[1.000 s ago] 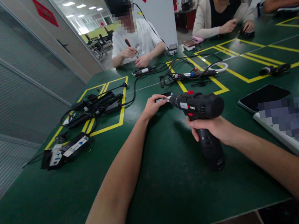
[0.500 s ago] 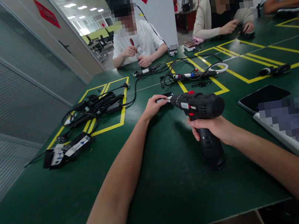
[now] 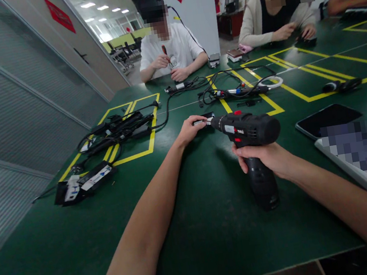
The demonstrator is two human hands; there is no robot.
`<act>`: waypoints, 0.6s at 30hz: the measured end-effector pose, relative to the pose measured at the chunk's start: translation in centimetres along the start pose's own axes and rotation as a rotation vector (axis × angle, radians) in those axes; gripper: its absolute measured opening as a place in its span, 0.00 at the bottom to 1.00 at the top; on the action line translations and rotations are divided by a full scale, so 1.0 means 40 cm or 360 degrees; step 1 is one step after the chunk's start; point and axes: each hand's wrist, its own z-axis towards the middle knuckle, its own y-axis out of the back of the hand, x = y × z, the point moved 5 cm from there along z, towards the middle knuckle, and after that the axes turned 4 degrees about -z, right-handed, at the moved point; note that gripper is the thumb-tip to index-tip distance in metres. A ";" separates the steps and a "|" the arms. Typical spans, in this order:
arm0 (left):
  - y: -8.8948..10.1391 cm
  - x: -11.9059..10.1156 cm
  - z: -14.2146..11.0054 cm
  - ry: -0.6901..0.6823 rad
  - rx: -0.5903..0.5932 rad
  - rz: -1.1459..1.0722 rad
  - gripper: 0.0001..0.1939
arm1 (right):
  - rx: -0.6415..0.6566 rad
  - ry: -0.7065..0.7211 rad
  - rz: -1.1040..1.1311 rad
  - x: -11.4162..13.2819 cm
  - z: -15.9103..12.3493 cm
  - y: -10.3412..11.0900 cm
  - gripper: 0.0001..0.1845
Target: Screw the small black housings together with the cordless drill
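My right hand [image 3: 264, 155] is wrapped round the handle of a black cordless drill [image 3: 249, 128] with red switches. Its chuck points left and away from me, and the bit reaches to my left fingertips. My left hand [image 3: 191, 129] is closed on a small dark piece with a light strip [image 3: 208, 116] on the table. Its fingers cover much of that piece, so its kind cannot be made out. Whether the bit touches it is too small to tell.
Black cables and adapters [image 3: 127, 130] lie in a yellow-taped area at left, near a labelled black package [image 3: 85, 183]. Soldering-iron-like tools [image 3: 238, 91] lie ahead. At right are a phone [image 3: 328, 120] and a white-edged object [image 3: 353, 167]. A person opposite holds a screwdriver [image 3: 166, 53].
The view has shifted slightly, so the table contents sit a little further right. My hands and the drill keep the same position relative to each other. The person opposite has moved the screwdriver slightly.
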 end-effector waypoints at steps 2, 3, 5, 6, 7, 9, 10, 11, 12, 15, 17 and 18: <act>0.000 0.001 0.001 0.0017 0.0008 -0.0002 0.15 | 0.0005 0.0007 0.0002 0.002 0.000 -0.002 0.08; 0.001 0.001 0.001 0.0023 0.0011 -0.0008 0.15 | 0.0003 0.0013 0.0003 0.004 0.001 -0.002 0.07; 0.001 0.000 0.000 0.0025 0.0014 -0.0025 0.15 | 0.0003 0.0021 0.0006 0.006 0.001 -0.002 0.07; 0.001 -0.001 0.000 0.0024 0.0013 -0.0032 0.15 | 0.0002 0.0022 0.0006 0.006 0.002 -0.002 0.07; 0.001 -0.002 -0.001 0.0023 0.0013 -0.0036 0.15 | 0.0003 0.0022 0.0005 0.006 0.001 -0.002 0.08; 0.001 -0.003 -0.002 0.0029 0.0010 -0.0038 0.15 | 0.0007 0.0023 0.0002 0.005 0.001 -0.001 0.08; 0.001 -0.003 -0.002 0.0039 0.0007 -0.0036 0.14 | 0.0007 0.0021 0.0002 0.005 0.001 0.000 0.08; 0.001 -0.003 -0.003 0.0050 0.0004 -0.0035 0.14 | 0.0004 0.0019 0.0005 0.005 0.001 0.000 0.08; 0.001 -0.003 -0.003 0.0059 0.0002 -0.0037 0.14 | 0.0002 0.0015 0.0011 0.004 0.000 0.000 0.08; 0.001 -0.003 -0.004 0.0061 -0.0006 -0.0056 0.14 | -0.0009 -0.0003 0.0029 0.004 0.000 -0.001 0.08; 0.001 -0.003 -0.004 0.0064 -0.0011 -0.0066 0.14 | -0.0016 -0.0009 0.0029 0.005 0.000 -0.001 0.08; 0.001 -0.002 -0.004 0.0069 -0.0014 -0.0068 0.14 | -0.0019 -0.0007 0.0029 0.006 0.000 -0.001 0.08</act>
